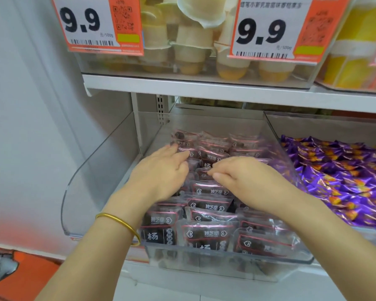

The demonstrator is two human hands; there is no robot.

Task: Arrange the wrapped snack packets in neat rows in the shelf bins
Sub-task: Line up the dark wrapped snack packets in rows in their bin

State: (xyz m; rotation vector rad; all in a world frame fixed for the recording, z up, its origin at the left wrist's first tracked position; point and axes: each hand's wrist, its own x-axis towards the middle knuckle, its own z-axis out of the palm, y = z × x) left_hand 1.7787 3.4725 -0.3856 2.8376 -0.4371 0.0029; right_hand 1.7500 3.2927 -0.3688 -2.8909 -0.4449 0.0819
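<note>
Both hands reaching into clear bin (100, 170) on lower shelf. Left hand (161, 172) lying flat, fingers spread loose over dark packets (206, 233), gripping nothing. Right hand (243, 177) curling fingertips (217, 175) onto one packet mid-bin; cannot tell if pinching it. Packets sitting in overlapping rows, filling bin. Gold bangle (119, 224) hanging on left wrist. Purple packets (345, 177) lying in neighbouring bin at right.

two hands (161, 172), two price tags (98, 25)
</note>
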